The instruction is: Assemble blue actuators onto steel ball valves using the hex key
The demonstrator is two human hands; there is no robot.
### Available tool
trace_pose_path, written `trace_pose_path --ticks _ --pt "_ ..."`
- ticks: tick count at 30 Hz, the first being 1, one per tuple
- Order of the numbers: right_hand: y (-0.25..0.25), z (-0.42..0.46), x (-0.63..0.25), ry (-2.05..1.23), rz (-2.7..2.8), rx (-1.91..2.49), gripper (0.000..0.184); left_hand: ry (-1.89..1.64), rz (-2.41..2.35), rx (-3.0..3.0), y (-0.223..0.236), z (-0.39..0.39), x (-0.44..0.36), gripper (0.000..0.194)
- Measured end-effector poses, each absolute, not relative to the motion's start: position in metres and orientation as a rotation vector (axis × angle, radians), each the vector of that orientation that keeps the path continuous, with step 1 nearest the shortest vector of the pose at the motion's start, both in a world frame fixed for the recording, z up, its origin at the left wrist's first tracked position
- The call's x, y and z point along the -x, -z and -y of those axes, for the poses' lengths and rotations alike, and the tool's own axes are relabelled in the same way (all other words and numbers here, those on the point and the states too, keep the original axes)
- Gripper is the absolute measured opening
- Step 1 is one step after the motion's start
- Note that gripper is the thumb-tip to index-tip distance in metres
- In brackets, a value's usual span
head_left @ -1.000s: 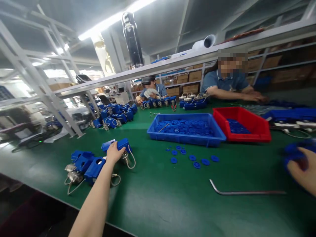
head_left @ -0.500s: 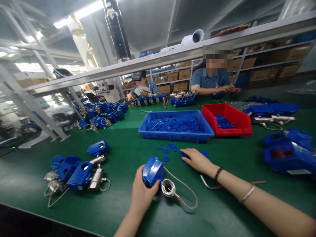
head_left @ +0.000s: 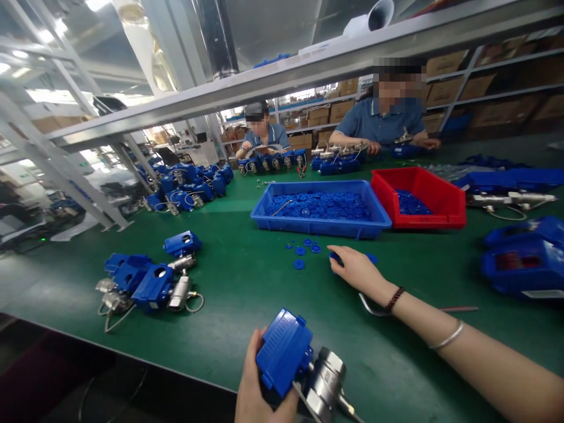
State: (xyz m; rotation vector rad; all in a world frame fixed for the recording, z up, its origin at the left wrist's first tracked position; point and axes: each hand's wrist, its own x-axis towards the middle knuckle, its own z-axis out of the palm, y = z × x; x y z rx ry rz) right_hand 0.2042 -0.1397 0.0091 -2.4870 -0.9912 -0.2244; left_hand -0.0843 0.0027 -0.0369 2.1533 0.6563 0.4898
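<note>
My left hand [head_left: 254, 388] is closed around the blue plastic housing [head_left: 285, 349] of a motorized valve near the table's front edge. A silver metal valve body [head_left: 326, 379] sticks out on its right, with a cable partly cut off below. My right hand [head_left: 359, 271] pinches a small blue disc [head_left: 335, 258] at the tabletop, its fingers hiding part of it. Another blue disc [head_left: 372, 258] lies just behind that hand. Several loose blue discs [head_left: 299, 264] and smaller bits are scattered to its left.
A blue tray [head_left: 324, 226] full of blue parts stands beyond my hands, touching a red bin [head_left: 432, 221]. Finished-looking valve units [head_left: 152, 288] lie at left, more blue housings [head_left: 524, 261] at right. A bent metal rod [head_left: 372, 308] lies under my right forearm. Two people sit opposite.
My left hand has brought the valve unit down toward the front edge and turned it, so the metal body shows from its side. The right hand's fingers have closed on a blue disc. The view has shifted.
</note>
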Motion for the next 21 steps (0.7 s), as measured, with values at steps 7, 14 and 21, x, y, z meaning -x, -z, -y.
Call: trace_pose_path --ticks 7,14,21 --pt "-0.022 0.186 -0.154 0.081 0.785 2.145 0.043 -0.471 -0.698 -2.082 0.003 0.0 0.054 0.067" --pt "-0.013 0.229 -0.149 0.007 0.436 1.971 0.049 -0.123 -0.628 -2.749 -0.069 -0.003 0.03 0.073" --pt "0.001 0.243 -0.159 -0.055 0.379 1.905 0.05 0.203 -0.228 -2.736 -0.107 -0.021 -0.019 0.067"
